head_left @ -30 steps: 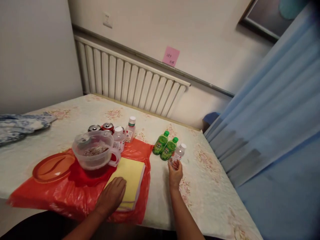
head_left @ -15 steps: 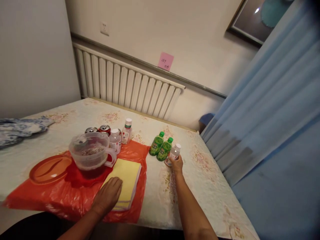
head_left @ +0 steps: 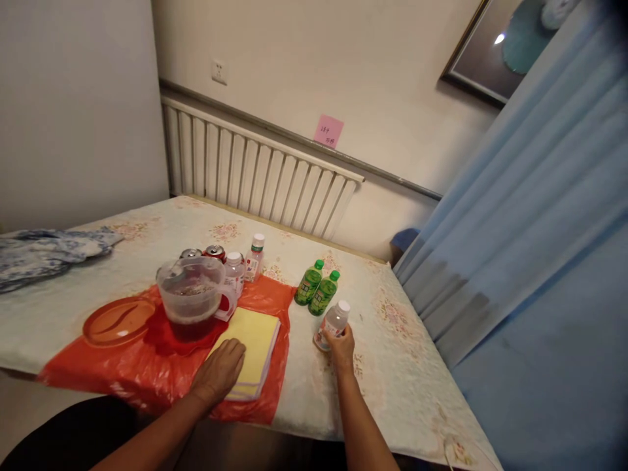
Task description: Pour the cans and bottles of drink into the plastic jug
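My right hand [head_left: 342,347] is wrapped round a clear bottle with a white cap [head_left: 336,318], tilted slightly over the tablecloth. Just beyond it, two green-capped drink bottles [head_left: 316,288] stand side by side. My left hand [head_left: 223,367] lies flat, fingers stretched out, on a folded yellow cloth [head_left: 258,333]. That cloth rests on a red plastic bag [head_left: 147,383]. Left of the cloth is a clear plastic jug [head_left: 189,294] with dark liquid in it. An orange lid [head_left: 119,320] lies left of the jug.
Behind the jug stand drink cans [head_left: 214,252], a white-capped bottle [head_left: 234,271] and a taller one [head_left: 255,257]. A blue-and-white cloth [head_left: 53,255] lies at the left. The floral tablecloth [head_left: 373,405] runs back to a radiator [head_left: 260,163]; a blue curtain [head_left: 515,261] hangs at the right.
My right hand has drawn the clear bottle nearer to me and slightly left, away from the green bottles. My left hand stays on the yellow cloth. The view has shifted a little.
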`<action>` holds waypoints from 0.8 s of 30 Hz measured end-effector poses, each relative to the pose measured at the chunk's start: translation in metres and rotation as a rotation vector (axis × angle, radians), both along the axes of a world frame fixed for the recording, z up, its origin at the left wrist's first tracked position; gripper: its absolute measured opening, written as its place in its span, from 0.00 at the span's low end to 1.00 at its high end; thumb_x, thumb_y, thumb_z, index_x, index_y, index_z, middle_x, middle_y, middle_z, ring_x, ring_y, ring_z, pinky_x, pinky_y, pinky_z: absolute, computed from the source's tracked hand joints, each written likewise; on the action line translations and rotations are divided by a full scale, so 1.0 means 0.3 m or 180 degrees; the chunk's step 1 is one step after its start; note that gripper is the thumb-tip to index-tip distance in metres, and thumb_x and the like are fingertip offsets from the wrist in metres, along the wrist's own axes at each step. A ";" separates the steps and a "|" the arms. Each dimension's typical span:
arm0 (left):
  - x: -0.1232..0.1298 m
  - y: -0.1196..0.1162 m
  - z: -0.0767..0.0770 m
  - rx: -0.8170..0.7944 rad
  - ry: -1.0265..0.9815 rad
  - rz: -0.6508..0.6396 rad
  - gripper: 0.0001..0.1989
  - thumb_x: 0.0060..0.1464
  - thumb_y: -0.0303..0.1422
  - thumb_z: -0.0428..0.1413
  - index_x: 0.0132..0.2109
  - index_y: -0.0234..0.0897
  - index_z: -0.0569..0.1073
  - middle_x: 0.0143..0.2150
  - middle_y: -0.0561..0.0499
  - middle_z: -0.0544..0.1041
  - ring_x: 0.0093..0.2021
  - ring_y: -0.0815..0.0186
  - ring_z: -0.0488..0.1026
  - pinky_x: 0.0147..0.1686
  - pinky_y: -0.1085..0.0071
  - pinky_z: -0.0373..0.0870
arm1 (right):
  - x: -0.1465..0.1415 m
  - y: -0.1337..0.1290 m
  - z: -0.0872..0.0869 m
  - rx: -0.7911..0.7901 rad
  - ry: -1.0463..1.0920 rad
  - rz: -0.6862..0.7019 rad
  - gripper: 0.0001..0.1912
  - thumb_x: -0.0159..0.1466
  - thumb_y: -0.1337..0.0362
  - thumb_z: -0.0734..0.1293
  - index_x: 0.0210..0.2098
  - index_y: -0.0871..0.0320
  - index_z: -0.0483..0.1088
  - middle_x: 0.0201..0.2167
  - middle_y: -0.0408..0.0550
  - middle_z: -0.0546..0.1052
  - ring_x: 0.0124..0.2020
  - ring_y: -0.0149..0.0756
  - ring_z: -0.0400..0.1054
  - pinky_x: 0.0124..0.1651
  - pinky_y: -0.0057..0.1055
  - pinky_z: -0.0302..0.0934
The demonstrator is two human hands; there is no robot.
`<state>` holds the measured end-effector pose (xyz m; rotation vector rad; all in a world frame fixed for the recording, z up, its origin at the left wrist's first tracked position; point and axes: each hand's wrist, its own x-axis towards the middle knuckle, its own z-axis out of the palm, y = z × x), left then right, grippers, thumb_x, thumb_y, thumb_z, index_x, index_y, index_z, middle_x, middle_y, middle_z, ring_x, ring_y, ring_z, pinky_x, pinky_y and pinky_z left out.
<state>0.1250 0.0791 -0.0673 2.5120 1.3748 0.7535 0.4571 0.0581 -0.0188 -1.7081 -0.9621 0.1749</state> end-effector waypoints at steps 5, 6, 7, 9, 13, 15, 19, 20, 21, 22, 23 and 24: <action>0.056 -0.008 0.035 -0.0311 -0.0276 0.0192 0.12 0.63 0.31 0.45 0.44 0.35 0.73 0.42 0.41 0.75 0.47 0.54 0.72 0.51 0.56 0.69 | -0.124 -0.147 0.001 -0.0153 0.0062 0.0434 0.26 0.43 0.59 0.73 0.42 0.60 0.73 0.39 0.52 0.79 0.39 0.45 0.74 0.41 0.35 0.67; 0.081 -0.016 0.052 -0.0393 -0.0448 0.0248 0.13 0.62 0.31 0.46 0.48 0.33 0.72 0.45 0.40 0.75 0.48 0.54 0.72 0.52 0.56 0.69 | -0.147 -0.174 -0.003 -0.0135 0.0058 0.0538 0.26 0.44 0.60 0.73 0.43 0.59 0.73 0.40 0.51 0.79 0.40 0.45 0.74 0.42 0.35 0.68; 0.108 -0.028 0.075 -0.0413 -0.0526 0.0241 0.15 0.62 0.31 0.46 0.52 0.33 0.71 0.49 0.39 0.75 0.50 0.55 0.73 0.52 0.57 0.70 | -0.170 -0.198 -0.005 -0.0112 0.0047 0.0642 0.27 0.45 0.61 0.73 0.45 0.59 0.73 0.40 0.51 0.79 0.40 0.45 0.75 0.43 0.35 0.68; 0.166 -0.059 0.136 -0.0412 -0.0793 0.0097 0.21 0.61 0.32 0.48 0.61 0.33 0.65 0.54 0.39 0.73 0.52 0.56 0.73 0.53 0.59 0.72 | -0.209 -0.242 -0.007 -0.0037 -0.0027 0.0791 0.28 0.45 0.63 0.73 0.47 0.58 0.73 0.42 0.50 0.79 0.43 0.46 0.74 0.47 0.37 0.68; 0.251 -0.131 0.286 -0.0248 -0.1162 -0.0548 0.30 0.61 0.33 0.51 0.68 0.36 0.56 0.65 0.37 0.65 0.63 0.53 0.65 0.62 0.53 0.65 | -0.264 -0.304 0.014 0.0129 -0.0319 0.1025 0.27 0.48 0.64 0.74 0.49 0.55 0.72 0.46 0.50 0.78 0.48 0.47 0.73 0.52 0.41 0.68; 0.268 -0.161 0.349 -0.0142 -0.1126 -0.0842 0.31 0.60 0.33 0.53 0.68 0.37 0.56 0.66 0.37 0.64 0.66 0.52 0.61 0.65 0.49 0.61 | -0.283 -0.323 0.028 0.0188 -0.0420 0.1158 0.26 0.50 0.63 0.74 0.49 0.53 0.72 0.46 0.49 0.78 0.47 0.47 0.73 0.51 0.40 0.69; 0.264 -0.200 0.417 -0.0009 -0.0971 -0.1487 0.25 0.58 0.27 0.54 0.62 0.41 0.66 0.60 0.42 0.72 0.60 0.54 0.67 0.62 0.53 0.64 | -0.310 -0.342 0.035 0.0212 -0.0548 0.1267 0.23 0.51 0.62 0.75 0.47 0.53 0.72 0.43 0.48 0.77 0.45 0.45 0.74 0.48 0.39 0.70; 0.259 -0.207 0.426 0.0007 -0.0936 -0.1564 0.23 0.58 0.26 0.53 0.60 0.41 0.68 0.57 0.43 0.74 0.58 0.54 0.68 0.60 0.54 0.66 | -0.314 -0.344 0.033 0.0206 -0.0577 0.1271 0.24 0.51 0.62 0.74 0.47 0.53 0.71 0.43 0.48 0.77 0.44 0.44 0.74 0.48 0.39 0.70; 0.253 -0.214 0.432 0.0020 -0.0902 -0.1596 0.22 0.58 0.25 0.53 0.58 0.41 0.69 0.54 0.43 0.75 0.55 0.55 0.69 0.58 0.55 0.67 | -0.318 -0.346 0.032 0.0199 -0.0604 0.1279 0.24 0.51 0.63 0.74 0.47 0.53 0.71 0.43 0.47 0.77 0.44 0.44 0.74 0.48 0.39 0.70; 0.248 -0.220 0.439 0.0031 -0.0869 -0.1586 0.20 0.58 0.24 0.53 0.57 0.41 0.70 0.51 0.44 0.75 0.53 0.55 0.69 0.57 0.56 0.67 | -0.322 -0.348 0.031 0.0196 -0.0628 0.1295 0.23 0.51 0.63 0.74 0.47 0.53 0.71 0.42 0.47 0.77 0.43 0.44 0.74 0.48 0.39 0.70; 0.242 -0.226 0.447 0.0044 -0.0835 -0.1550 0.19 0.58 0.24 0.53 0.56 0.40 0.70 0.50 0.44 0.76 0.52 0.56 0.69 0.55 0.57 0.67 | -0.326 -0.351 0.032 0.0195 -0.0647 0.1321 0.23 0.51 0.63 0.74 0.46 0.53 0.71 0.41 0.47 0.77 0.43 0.44 0.74 0.47 0.39 0.70; 0.236 -0.232 0.457 0.0060 -0.0793 -0.1504 0.18 0.58 0.25 0.53 0.54 0.40 0.71 0.49 0.45 0.76 0.51 0.56 0.69 0.54 0.57 0.68 | -0.330 -0.353 0.034 0.0194 -0.0658 0.1349 0.22 0.51 0.62 0.74 0.45 0.53 0.71 0.41 0.46 0.77 0.42 0.43 0.73 0.46 0.39 0.70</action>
